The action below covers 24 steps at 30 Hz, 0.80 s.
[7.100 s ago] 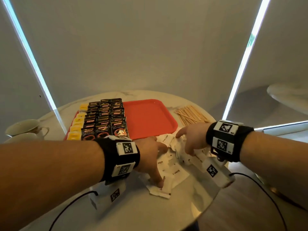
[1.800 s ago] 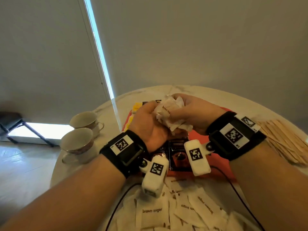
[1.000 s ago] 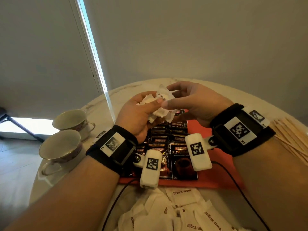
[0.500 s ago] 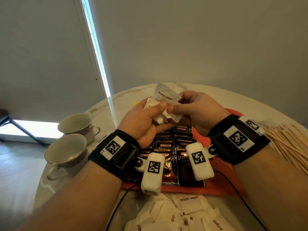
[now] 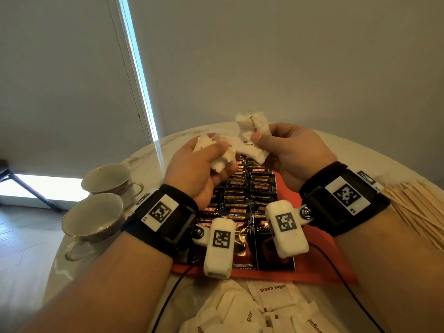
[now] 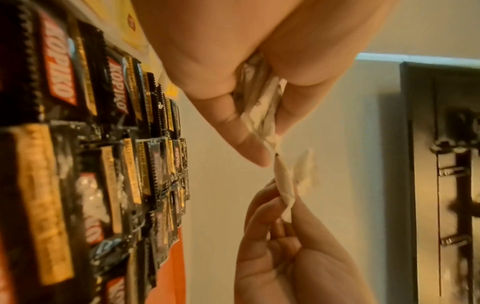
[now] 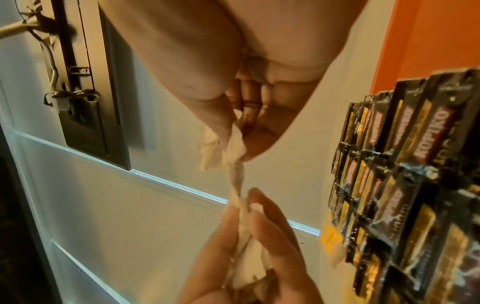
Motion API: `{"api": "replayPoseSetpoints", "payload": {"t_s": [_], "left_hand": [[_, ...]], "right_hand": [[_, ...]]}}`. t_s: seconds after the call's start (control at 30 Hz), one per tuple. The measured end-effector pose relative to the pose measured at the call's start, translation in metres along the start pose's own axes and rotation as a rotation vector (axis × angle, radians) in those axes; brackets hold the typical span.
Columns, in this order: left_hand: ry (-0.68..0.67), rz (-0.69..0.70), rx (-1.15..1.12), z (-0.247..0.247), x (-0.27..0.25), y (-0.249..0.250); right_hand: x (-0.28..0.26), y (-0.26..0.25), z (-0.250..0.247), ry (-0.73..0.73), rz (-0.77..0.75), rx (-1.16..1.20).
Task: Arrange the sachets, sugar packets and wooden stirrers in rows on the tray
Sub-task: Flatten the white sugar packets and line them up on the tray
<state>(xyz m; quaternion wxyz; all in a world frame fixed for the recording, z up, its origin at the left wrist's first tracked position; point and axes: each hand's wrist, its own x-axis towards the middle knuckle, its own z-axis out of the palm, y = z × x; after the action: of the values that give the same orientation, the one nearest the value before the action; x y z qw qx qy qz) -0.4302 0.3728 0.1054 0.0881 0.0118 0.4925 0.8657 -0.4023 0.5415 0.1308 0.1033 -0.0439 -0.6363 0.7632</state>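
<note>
Holding a bunch of crumpled white sugar packets point(image 5: 222, 152) up over the tray, the left hand point(image 5: 199, 171) had its fingers curled round them, thumb on top. Right hand point(image 5: 292, 152) was pinching a couple more packets point(image 5: 253, 124) between thumb and fingertips, "brown" lettering showing on one. Both hands were close together, and in the wrist views the paper looked like it touched between them, but can't tell for sure.

Down below, the red tray point(image 5: 319, 270) sat on the round bench point(image 5: 360, 155) with black Kopiko coffee sachets point(image 5: 249, 188) laid in neat overlapping rows. Some yellow sachets point(image 6: 135, 22) showed beyond the black ones in the left wrist view. More brown sugar packets point(image 5: 274, 296) were in a loose heap on the bench at the near edge, just in front of the tray. Wooden stirrers point(image 5: 418, 207) lay piled on the bench off to the right of the tray. Two teacups point(image 5: 96, 212) stood on the left side.
</note>
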Motion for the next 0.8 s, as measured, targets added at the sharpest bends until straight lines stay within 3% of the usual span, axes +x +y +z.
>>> {"api": "replayPoseSetpoints", "payload": {"t_s": [0.17, 0.33, 0.43, 0.6, 0.7, 0.8], "left_hand": [[0.054, -0.045, -0.055, 0.002, 0.0, -0.002], [-0.114, -0.165, -0.062, 0.009, -0.005, -0.006], [-0.2, -0.112, 0.027, 0.008, -0.008, -0.01], [-0.087, -0.097, 0.077, 0.005, -0.004, -0.006], [-0.031, -0.088, 0.044, 0.004, -0.002, -0.001], [-0.099, -0.089, 0.028, 0.006, -0.007, 0.0]], "right_hand": [[-0.003, -0.005, 0.006, -0.027, -0.056, 0.133], [-0.003, 0.012, 0.006, -0.003, -0.136, -0.262], [0.0, 0.012, 0.002, 0.019, -0.092, -0.401], [0.002, -0.004, -0.003, 0.033, 0.012, -0.204], [-0.002, -0.018, -0.01, -0.11, 0.053, -0.196], [-0.005, -0.022, -0.013, -0.228, 0.094, -0.35]]}}
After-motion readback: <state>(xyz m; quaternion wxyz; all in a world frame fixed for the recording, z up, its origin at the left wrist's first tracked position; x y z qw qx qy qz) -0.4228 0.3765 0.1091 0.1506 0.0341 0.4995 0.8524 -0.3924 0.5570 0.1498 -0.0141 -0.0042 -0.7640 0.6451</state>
